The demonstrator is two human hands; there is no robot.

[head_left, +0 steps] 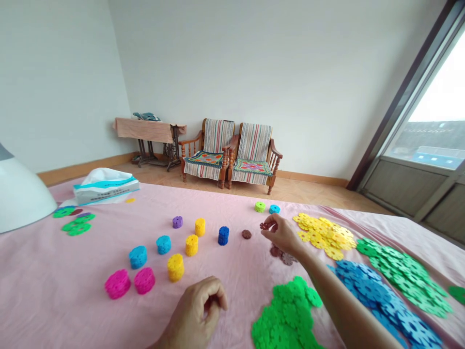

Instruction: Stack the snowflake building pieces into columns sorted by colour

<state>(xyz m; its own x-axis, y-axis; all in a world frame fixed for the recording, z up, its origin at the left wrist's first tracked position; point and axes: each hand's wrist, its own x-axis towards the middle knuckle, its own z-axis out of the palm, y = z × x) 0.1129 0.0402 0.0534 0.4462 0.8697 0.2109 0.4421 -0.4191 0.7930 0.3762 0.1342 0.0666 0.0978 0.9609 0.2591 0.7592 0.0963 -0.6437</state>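
Between thumb and fingers, my right hand (281,231) pinches a brown notched disc (264,226). Just left of it, a small brown disc stack (246,234) lies on the pink cloth. Several loose brown discs (286,258) sit below the wrist, partly hidden by it. My left hand (203,308) rests curled on the cloth, and whether anything is inside the fingers is hidden. Near it stand stacks of discs: yellow (176,267), magenta (144,280), light blue (138,257), dark blue (223,236) and purple (178,222).
Loose heaps lie to the right: green (290,315), blue (385,303), yellow (325,235) and darker green (405,276). Lime (259,207) and cyan (274,209) stacks stand farther back. A tissue box (107,188) and a white rounded object (22,198) are at left. Two chairs (250,152) stand beyond the table.
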